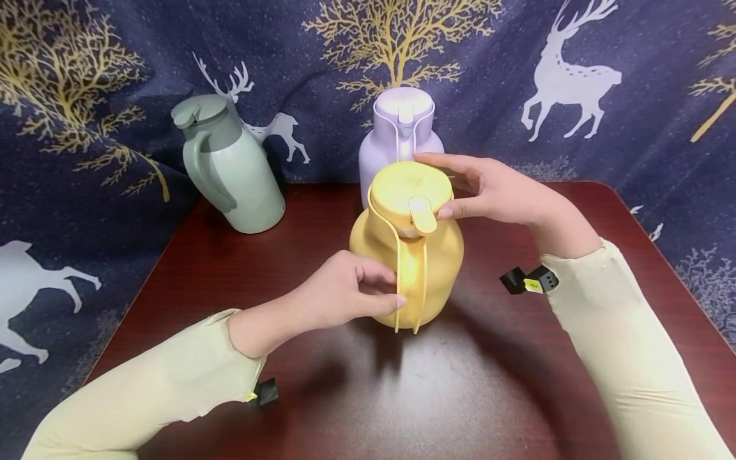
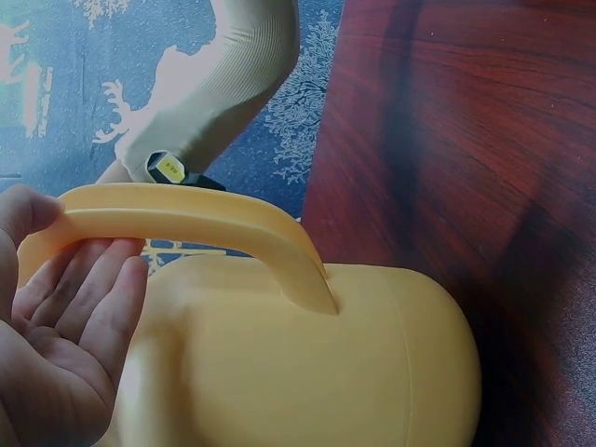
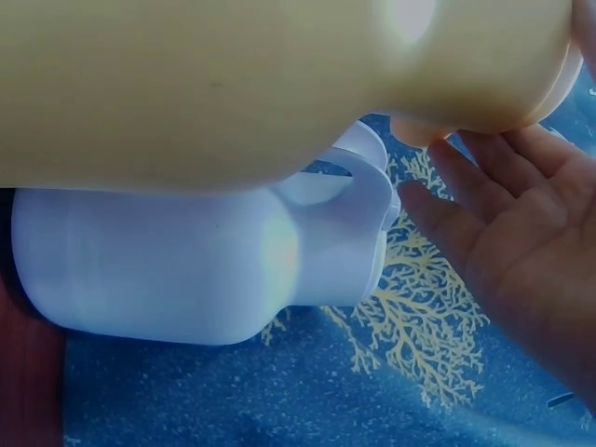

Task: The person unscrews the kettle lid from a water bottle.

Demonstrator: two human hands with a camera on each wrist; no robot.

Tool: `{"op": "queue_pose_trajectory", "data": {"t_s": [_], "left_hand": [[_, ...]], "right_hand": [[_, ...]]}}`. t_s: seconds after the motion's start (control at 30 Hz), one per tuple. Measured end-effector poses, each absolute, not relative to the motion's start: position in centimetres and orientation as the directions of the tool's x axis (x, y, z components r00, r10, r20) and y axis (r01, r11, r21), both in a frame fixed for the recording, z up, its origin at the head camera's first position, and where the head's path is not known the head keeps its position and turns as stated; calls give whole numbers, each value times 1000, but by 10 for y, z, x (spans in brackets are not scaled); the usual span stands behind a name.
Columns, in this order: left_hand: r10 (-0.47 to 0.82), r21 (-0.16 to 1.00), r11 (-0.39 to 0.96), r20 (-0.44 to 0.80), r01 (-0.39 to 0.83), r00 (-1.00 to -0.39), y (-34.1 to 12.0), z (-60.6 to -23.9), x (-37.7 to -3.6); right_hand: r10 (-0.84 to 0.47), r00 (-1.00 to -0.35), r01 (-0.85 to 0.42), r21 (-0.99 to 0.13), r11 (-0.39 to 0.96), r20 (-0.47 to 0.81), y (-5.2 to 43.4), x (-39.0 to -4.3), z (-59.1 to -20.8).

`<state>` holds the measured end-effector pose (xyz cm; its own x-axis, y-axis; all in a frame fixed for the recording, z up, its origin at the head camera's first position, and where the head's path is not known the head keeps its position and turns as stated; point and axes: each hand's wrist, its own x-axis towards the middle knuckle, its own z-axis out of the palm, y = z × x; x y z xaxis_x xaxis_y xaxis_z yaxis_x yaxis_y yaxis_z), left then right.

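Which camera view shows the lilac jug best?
Right wrist: it shows the lilac jug from base to neck. In the head view the yellow jug hides most of its lower part; the left wrist view misses it.

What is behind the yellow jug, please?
Behind the yellow jug stands a lilac jug, its lid and shoulders visible. In the head view, the yellow jug covers most of its lower body; the right wrist view shows more.

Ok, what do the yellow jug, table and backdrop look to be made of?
Yellow jug: probably plastic, satin finish; even colour and soft highlights suggest it.
Table: wood or wood-look laminate, fairly glossy; streaky dark-red grain and a pale reflection, but I can't tell which.
Backdrop: seems to be printed fabric, mostly matte; soft creases run through the deer-and-tree pattern.
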<state>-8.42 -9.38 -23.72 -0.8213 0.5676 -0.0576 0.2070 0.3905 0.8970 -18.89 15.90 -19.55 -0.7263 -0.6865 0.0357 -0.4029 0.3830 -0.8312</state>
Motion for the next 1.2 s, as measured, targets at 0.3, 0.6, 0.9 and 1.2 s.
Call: {"op": "queue_pose_trajectory", "data": {"t_s": [0.3,0.6,0.9,1.2], "left_hand": [[575,895,388,-49,219,-817,-94,-238,-85],[565,902,383,-56,201,-823,-94,-238,-85],[579,907,364,-43,211,-814,-93,-239,-84],[588,914,350,-45,204,-808,-94,-239,-85]], "right_hand": [[-711,-702,-410,-838,360,38,166,-189,-197],[-674,-709,-534,-781,323,207,166,-177,-207],[-422,-866,-482,-676,558,269,139,-137,-211],[-342,-878,-475,-710,521,336,131,-135,-218]]}}
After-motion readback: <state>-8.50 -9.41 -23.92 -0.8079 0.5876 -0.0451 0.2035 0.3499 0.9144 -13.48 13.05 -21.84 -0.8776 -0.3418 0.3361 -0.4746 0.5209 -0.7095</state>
